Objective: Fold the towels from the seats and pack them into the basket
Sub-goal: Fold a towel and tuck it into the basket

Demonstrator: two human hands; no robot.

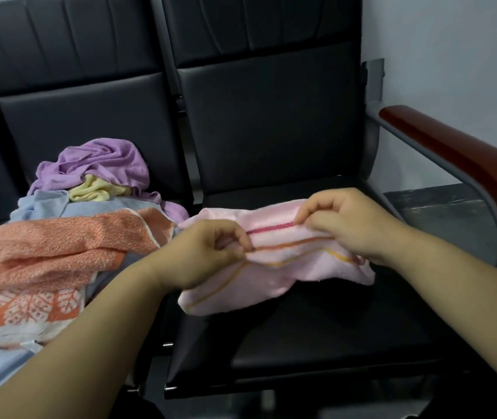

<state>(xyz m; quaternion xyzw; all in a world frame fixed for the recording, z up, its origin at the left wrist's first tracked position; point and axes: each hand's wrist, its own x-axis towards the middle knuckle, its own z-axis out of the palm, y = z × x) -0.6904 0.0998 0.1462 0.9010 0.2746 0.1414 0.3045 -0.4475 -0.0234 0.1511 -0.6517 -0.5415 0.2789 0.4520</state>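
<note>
Two bare forearms (89, 343) reach in from the near edge toward the right-hand seat (316, 334), where the pink towel (271, 276) is being worked. The left hand (207, 252) has its fingers curled in, pinching the striped hem against the thumb. The right hand (347, 225) pinches the same hem a little farther off and to the right, fingers bent just as tightly. The stretch of hem between them is pulled fairly straight, I'd guess to square up an edge before a fold. The rest of the towel sags crumpled onto the black cushion, which serves as the folding surface.

On the left seat a heap waits its turn: an orange towel (68, 240) nearest, blue cloth (47, 204) beneath it, then a yellow cloth (93, 189) and a purple cloth (105, 164) at the far side. A wooden armrest (468, 158) bounds the right. From where I look, no basket shows, so packing seems some way off.
</note>
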